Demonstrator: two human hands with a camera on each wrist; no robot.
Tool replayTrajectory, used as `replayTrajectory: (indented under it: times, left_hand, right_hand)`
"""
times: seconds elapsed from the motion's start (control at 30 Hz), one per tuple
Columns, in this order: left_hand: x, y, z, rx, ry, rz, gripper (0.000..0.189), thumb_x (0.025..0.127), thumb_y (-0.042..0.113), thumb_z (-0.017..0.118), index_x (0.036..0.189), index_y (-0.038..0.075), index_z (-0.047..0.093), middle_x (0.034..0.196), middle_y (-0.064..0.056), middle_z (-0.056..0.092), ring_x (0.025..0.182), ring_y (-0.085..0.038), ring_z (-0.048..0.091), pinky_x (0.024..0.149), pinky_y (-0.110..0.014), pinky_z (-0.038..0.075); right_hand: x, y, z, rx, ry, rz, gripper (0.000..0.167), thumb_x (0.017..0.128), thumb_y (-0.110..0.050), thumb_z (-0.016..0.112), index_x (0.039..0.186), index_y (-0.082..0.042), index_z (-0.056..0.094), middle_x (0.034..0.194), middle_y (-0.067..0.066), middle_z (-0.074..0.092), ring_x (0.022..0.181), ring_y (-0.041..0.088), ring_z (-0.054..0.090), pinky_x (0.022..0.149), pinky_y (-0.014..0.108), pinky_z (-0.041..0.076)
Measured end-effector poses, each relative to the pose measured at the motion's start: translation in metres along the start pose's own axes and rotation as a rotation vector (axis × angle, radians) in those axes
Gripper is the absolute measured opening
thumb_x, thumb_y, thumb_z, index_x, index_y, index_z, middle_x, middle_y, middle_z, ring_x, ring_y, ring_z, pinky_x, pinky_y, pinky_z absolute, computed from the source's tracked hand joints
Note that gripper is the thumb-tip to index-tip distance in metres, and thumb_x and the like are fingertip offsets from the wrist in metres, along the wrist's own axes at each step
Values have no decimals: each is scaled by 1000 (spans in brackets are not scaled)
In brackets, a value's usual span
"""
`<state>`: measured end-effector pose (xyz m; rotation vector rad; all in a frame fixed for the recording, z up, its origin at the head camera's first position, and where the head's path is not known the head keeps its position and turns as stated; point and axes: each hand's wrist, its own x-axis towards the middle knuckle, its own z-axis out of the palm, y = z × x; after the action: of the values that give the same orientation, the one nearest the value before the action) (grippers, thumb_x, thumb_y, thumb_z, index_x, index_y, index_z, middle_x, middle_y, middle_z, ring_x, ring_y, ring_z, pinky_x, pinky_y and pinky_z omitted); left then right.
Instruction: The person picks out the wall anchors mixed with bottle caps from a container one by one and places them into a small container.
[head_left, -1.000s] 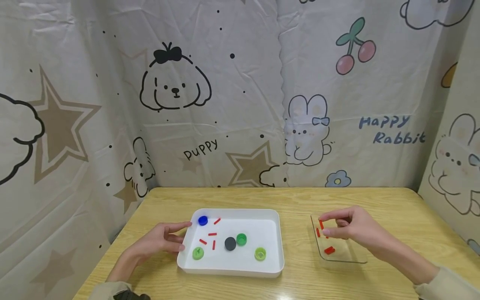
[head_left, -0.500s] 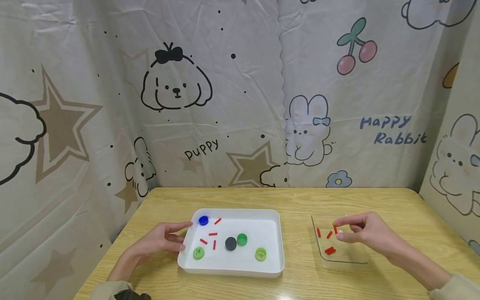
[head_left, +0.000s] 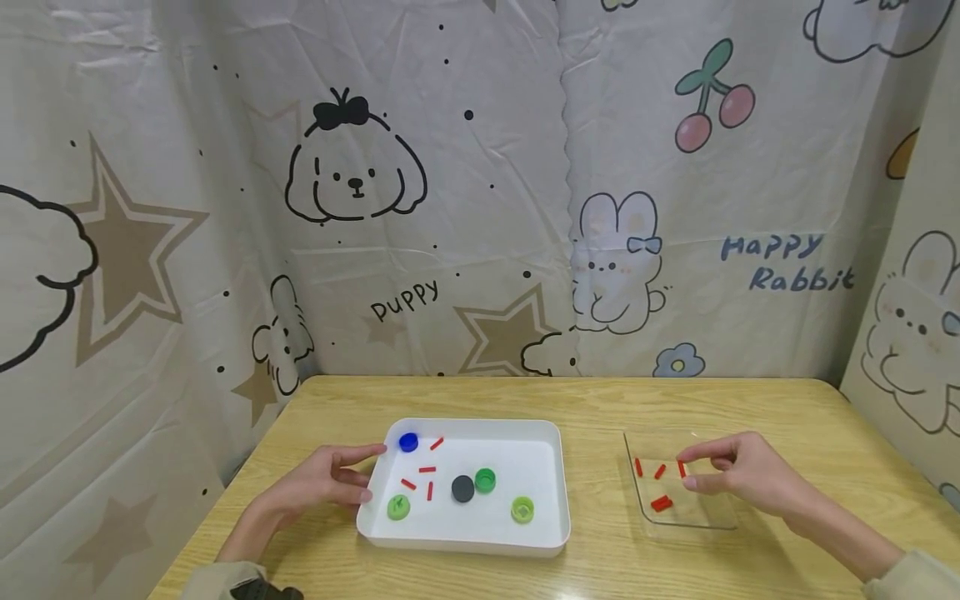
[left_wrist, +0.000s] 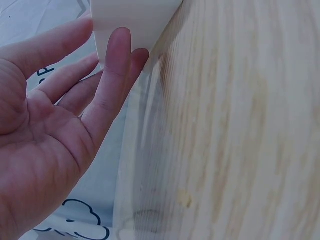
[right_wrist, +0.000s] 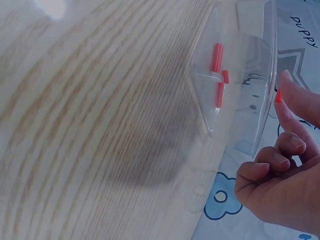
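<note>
A red stick (head_left: 682, 469) is being pinched between the thumb and index finger of the right hand (head_left: 738, 471), the other fingers of which are being held bent toward the palm. From the head view, the pinched stick is being shown within the outline of a clear box (head_left: 686, 526) just left of that hand; whether the box's bottom is being touched by it cannot be told. To the left of the same fingertips, two single red sticks (head_left: 660, 472) are being contained in the box, and a small clump of red sticks (head_left: 662, 503) is being held there nearer the wearer. By the left hand (head_left: 322, 483), fingers loosely spread, the near side of a white tray (head_left: 517, 454) is being touched. To the right of that hand, four red sticks (head_left: 427, 470) are being carried in the tray, with a blue cap (head_left: 408, 442) beyond the fingertips, a light green cap (head_left: 398, 507) close to the thumb, and, farther right, a dark disc (head_left: 462, 489) beside a green cap (head_left: 485, 480), then a yellow-green cap (head_left: 522, 510). Both containers are being supported by the table (head_left: 600, 404) between the hands.
</note>
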<state>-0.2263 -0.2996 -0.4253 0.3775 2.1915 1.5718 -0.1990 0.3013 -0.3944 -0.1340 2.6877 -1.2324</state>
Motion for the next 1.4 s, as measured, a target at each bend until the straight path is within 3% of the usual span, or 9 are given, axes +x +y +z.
replayTrajectory:
  times: [0.7, 0.9, 0.93, 1.0, 1.1, 1.17, 1.4]
  left_hand:
    - [1, -2, -1, -3, -1, -9, 77, 91, 6, 80, 158, -5, 42, 152, -31, 50, 124, -38, 66, 89, -45, 61]
    - [2, -3, -1, 6, -1, -6, 77, 92, 6, 80, 158, -5, 42, 152, -31, 50, 124, -39, 65, 89, -45, 61]
    - [2, -3, -1, 9, 0, -6, 77, 92, 6, 80, 158, -5, 42, 152, -31, 50, 124, -39, 66, 89, -45, 61]
    - [2, -2, 0, 4, 0, -8, 77, 92, 5, 80, 158, -5, 42, 153, -32, 49, 124, -40, 65, 89, -45, 61]
    - [2, -2, 0, -5, -3, -8, 77, 92, 5, 79, 159, -5, 41, 154, -32, 47, 126, -41, 64, 90, -45, 61]
    - [2, -2, -1, -3, 0, -13, 77, 92, 6, 80, 158, -4, 41, 155, -32, 46, 126, -40, 64, 90, -45, 61]
    - [1, -2, -2, 8, 14, -26, 78, 91, 9, 82, 158, -3, 43, 155, -30, 47, 125, -37, 65, 91, -45, 61]
  right_hand:
    - [8, 5, 1, -61, 19, -22, 42, 86, -21, 90, 121, -1, 78, 140, 33, 60, 132, 59, 50, 107, 67, 43]
    - [6, -4, 2, -81, 33, -26, 45, 87, -26, 89, 123, -2, 78, 139, 32, 61, 128, 55, 54, 102, 66, 47]
    - [5, -7, 2, -83, 36, -30, 43, 87, -26, 89, 123, -3, 78, 134, 30, 63, 122, 52, 58, 99, 62, 50]
    - [4, -14, 4, -69, 41, -37, 41, 87, -24, 88, 121, -4, 79, 102, 21, 68, 95, 37, 62, 82, 45, 53]
    - [1, -26, 9, -31, 41, -74, 37, 87, -22, 88, 118, -4, 80, 69, 1, 41, 67, 18, 41, 61, 32, 38]
    - [1, -33, 13, 5, 30, -109, 34, 87, -20, 88, 115, -3, 80, 65, -3, 20, 60, 14, 23, 54, 31, 26]
    - [6, -62, 31, 27, -10, -196, 27, 86, -19, 89, 108, -5, 82, 63, -5, 21, 57, 11, 21, 52, 28, 25]
